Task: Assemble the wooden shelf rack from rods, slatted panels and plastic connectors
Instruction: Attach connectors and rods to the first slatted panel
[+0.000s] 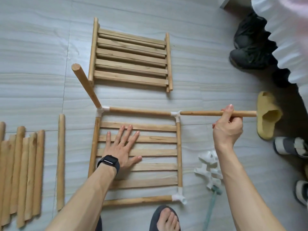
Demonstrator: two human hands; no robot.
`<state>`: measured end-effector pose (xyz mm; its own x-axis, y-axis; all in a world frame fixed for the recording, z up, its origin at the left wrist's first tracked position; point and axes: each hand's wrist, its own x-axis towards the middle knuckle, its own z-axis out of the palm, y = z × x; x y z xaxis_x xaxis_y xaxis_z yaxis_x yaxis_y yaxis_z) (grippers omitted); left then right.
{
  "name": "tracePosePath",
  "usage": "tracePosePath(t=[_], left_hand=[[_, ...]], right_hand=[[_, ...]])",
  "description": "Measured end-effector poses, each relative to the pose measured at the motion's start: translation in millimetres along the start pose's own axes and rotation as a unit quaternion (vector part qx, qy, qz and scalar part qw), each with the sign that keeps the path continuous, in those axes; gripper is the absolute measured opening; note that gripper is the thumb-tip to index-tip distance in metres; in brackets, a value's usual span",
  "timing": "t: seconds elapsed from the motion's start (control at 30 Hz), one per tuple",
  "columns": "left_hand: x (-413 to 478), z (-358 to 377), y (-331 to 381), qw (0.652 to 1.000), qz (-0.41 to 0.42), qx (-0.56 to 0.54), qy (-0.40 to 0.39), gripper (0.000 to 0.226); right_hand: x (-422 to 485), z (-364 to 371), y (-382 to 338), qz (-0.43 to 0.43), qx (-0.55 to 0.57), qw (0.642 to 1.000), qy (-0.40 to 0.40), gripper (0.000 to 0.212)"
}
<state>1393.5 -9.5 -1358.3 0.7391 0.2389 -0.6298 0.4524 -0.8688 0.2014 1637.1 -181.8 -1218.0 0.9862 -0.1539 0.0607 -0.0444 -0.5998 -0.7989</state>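
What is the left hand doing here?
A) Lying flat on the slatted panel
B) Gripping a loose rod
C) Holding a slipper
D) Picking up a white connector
A: the left hand lies flat, fingers spread, on the slatted panel, while the right hand grips the rod.

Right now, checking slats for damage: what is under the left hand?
The left hand lies flat on the slatted panel, across several slats with floor showing between them. The wood beneath the palm is covered.
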Motion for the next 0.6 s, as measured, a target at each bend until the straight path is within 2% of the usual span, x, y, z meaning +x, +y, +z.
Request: tracePosePath(t=[0.13, 0.27, 0.4, 0.6], left_hand=[[-1, -2, 2, 1.000, -0.008, 0.008, -0.011, 0.093], [-1, -3, 3, 1.000, -0.016, 0.013, -0.023, 0.093], [-3, -5, 5, 0.999, -0.023, 0.013, -0.028, 0.093], [-4, -8, 8, 0.999, -0.026, 0.003, -0.030, 0.092]], right_hand=[[2, 7, 1, -0.057, -0.031, 0.998, -0.013, 0.045], [10, 10, -10, -0.156, -0.089, 0.980, -0.083, 0.047], [19, 24, -30, -0.200, -0.116, 0.963, -0.138, 0.040], [14, 48, -22, -0.236, -0.105, 0.951, -0.170, 0.050]])
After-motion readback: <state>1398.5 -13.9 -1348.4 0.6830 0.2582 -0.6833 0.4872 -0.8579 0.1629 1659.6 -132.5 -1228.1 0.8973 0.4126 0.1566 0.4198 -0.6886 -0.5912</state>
